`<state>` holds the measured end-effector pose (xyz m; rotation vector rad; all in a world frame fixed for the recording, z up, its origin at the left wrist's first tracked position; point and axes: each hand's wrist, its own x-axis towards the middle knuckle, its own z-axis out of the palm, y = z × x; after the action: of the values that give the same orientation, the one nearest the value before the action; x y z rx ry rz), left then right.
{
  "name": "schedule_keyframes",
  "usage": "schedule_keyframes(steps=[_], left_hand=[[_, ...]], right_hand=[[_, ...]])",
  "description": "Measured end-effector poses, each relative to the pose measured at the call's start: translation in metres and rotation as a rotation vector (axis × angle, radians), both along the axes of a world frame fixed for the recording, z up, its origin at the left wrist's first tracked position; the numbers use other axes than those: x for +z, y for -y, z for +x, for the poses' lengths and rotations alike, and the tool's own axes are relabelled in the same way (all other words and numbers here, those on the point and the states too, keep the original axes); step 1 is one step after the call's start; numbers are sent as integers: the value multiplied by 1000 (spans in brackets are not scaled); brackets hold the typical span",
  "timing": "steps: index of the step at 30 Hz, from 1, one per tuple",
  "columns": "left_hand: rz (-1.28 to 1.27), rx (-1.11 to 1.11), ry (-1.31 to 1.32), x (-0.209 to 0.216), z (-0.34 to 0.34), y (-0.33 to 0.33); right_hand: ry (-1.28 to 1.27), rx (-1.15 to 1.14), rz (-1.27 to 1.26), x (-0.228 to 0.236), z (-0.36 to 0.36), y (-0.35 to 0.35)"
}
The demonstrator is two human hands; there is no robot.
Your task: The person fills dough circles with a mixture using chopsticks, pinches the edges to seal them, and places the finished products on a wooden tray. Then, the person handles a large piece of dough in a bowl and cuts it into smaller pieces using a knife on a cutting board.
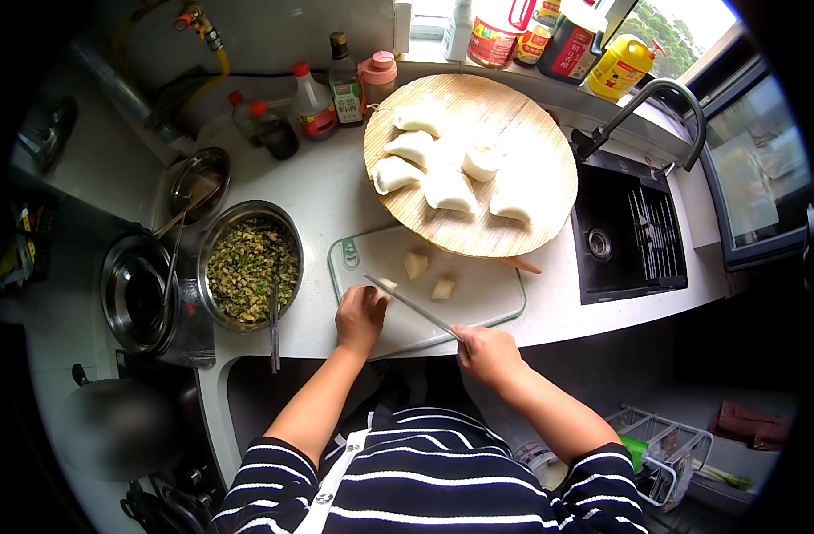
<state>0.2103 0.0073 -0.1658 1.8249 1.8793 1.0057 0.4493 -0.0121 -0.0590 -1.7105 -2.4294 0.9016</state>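
My right hand (489,356) is closed round the handle of a knife (416,311), whose blade slants left across the white cutting board (478,314) with green trim. My left hand (360,318) is curled beside the blade's tip, fingers closed on a piece of dough, mostly hidden under them. A pale bit of dough (387,283) shows at the blade's far side. Farther up the board lie two cut dough pieces, one left (415,264) and one right (443,287).
Beyond the board, a round woven tray (549,178) bears several filled dumplings (451,191); a wooden handle (519,264) pokes out beneath it. At left stands a metal bowl (293,233) of chopped green-yellow filling. Bottles (344,84) line the back; a black sink (598,276) lies right.
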Motion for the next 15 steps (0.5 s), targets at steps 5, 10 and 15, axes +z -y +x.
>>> schedule_keyframes(steps=[5,10,15], left_hand=[[-53,-6,-61,-9,-11,4],[-37,12,4,-8,-11,5],[75,50,-27,-13,-8,1]], right_hand=[[102,87,-50,0,1,4],[154,108,-140,8,-3,-6],[252,126,-294,6,-33,-29]])
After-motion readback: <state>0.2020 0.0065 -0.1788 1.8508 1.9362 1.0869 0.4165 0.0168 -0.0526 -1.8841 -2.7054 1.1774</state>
